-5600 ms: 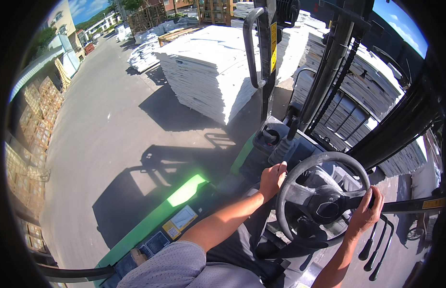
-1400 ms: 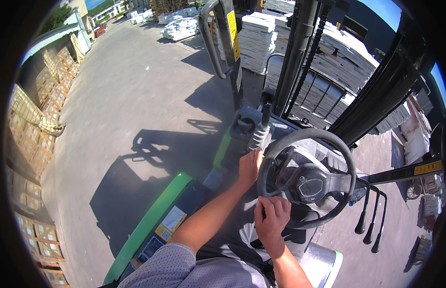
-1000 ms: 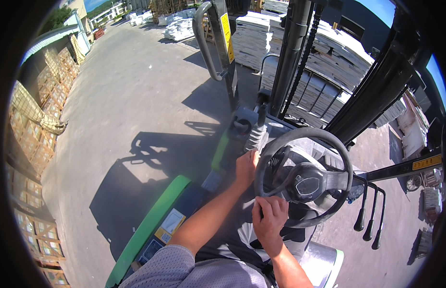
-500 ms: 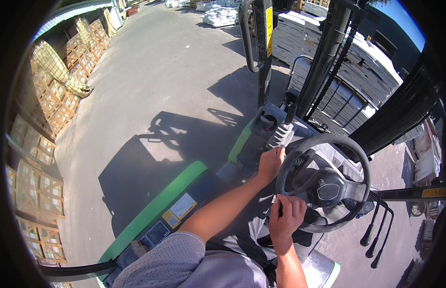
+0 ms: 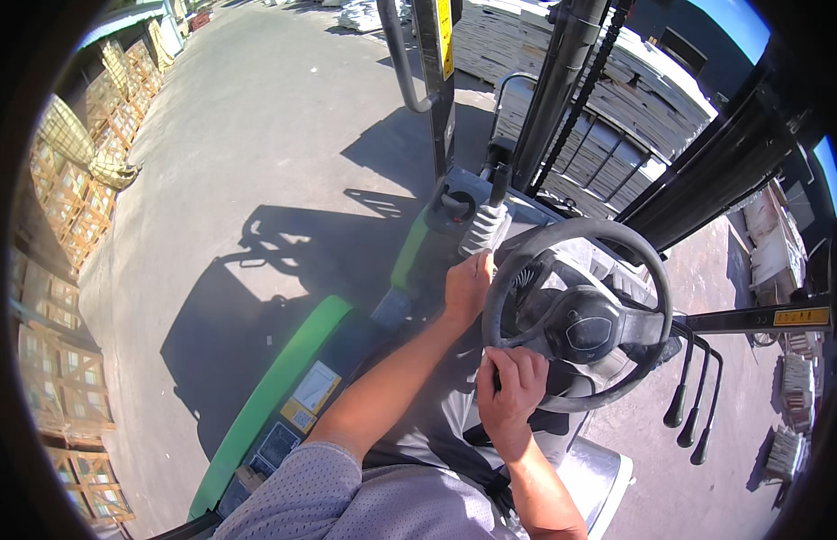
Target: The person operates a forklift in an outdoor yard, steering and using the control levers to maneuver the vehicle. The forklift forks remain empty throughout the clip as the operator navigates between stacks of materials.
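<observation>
A black steering wheel point(image 5: 622, 230) of a forklift stands in front of me. Curled at its lower left rim is my right hand point(image 5: 514, 389), closed; a small dark part shows between thumb and fingers. My left hand point(image 5: 467, 286) is closed beside the wheel's left rim, just below a lever with a grey ribbed boot point(image 5: 484, 230). What its fingers hold is hidden behind the hand. Right of the wheel, several black-knobbed control levers point(image 5: 687, 432) hang untouched.
The black mast point(image 5: 562, 81) rises ahead, with stacked grey slabs point(image 5: 499, 54) beyond it. Wooden crates point(image 5: 63, 378) line the left side. A green fender point(image 5: 283, 387) borders the forklift's left, and its shadow falls on the pavement. More stacked material point(image 5: 787, 450) lies at the right.
The forklift and both hands appear shifted left and slightly up in the picture. The crates and slabs shift leftward too. Both hands keep their places at the wheel.
</observation>
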The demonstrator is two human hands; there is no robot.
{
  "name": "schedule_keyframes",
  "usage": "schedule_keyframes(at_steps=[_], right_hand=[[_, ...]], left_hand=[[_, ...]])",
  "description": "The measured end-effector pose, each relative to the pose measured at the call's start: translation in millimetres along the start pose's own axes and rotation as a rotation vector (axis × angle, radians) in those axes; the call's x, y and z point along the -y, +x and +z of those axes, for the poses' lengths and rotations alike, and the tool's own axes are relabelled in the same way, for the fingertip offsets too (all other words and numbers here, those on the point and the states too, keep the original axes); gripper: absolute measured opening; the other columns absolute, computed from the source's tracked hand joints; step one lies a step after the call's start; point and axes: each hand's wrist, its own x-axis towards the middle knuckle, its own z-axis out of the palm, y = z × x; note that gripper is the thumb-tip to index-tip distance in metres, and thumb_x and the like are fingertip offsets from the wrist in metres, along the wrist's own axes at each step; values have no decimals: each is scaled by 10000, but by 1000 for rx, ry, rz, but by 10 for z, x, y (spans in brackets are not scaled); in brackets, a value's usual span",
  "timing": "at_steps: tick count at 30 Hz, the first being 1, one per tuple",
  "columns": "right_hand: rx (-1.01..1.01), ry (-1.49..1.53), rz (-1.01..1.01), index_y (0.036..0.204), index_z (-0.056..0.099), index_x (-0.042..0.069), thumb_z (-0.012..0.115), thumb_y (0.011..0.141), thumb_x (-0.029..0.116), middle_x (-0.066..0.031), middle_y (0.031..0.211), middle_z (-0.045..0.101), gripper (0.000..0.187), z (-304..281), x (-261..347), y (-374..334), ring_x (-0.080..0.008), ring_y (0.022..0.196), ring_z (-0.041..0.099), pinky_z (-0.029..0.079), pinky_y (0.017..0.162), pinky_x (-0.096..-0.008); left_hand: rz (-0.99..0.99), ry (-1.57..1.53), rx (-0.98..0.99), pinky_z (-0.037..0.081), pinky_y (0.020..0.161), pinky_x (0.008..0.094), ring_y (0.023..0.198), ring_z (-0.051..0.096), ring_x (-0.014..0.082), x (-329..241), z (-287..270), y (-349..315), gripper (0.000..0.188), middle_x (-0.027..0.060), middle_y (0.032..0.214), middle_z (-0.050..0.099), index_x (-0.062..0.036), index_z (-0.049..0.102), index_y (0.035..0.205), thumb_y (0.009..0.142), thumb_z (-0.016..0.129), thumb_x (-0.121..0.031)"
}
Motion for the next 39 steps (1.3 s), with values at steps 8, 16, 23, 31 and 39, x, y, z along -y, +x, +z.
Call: schedule_keyframes(at_steps=[8, 16, 23, 31, 39], right_hand=[[-93, 102, -8, 997, 697, 81, 785, 750, 51, -43, 965, 662, 264, -244, -257, 252, -263, 911, 635, 484, 808, -437], [-221, 78, -115, 849, 641, 54, 734, 735, 88, -78, 854, 592, 151, -103, -434, 1095, -275, 868, 592, 477, 871, -431], [-429, -118, -5, 804, 658, 75, 726, 763, 56, -72, 807, 591, 82, -583, -1206, 1849, -274, 833, 591, 456, 812, -416], [-642, -248, 205, 878, 680, 105, 771, 760, 30, -50, 834, 639, 167, -1443, -1612, 1190, -287, 832, 628, 488, 792, -401], [-485, -234, 381, 972, 698, 76, 789, 753, 3, -56, 919, 655, 248, -1529, -1132, 198, -281, 871, 627, 484, 773, -409]], left_hand=[[-271, 78, 294, 527, 751, 498, 875, 671, 427, 27, 187, -12, 355, 217, 996, 711, -31, 672, 1147, 1036, 538, -340], [-109, -150, 295, 546, 759, 423, 861, 702, 310, -194, -19, -43, 313, 144, 957, 733, -8, 686, 1141, 1040, 558, -275], [-55, -122, 302, 558, 783, 358, 862, 727, 212, -482, 12, 54, 281, 91, 931, 754, 10, 702, 1122, 1026, 594, -231], [156, -90, 321, 565, 763, 346, 856, 727, 182, -709, -65, 92, 268, 98, 937, 772, 25, 712, 1087, 996, 652, -220], [104, -90, 334, 539, 680, 344, 736, 699, 204, -863, -146, 215, 197, 103, 816, 724, 24, 698, 1016, 941, 682, -157]])
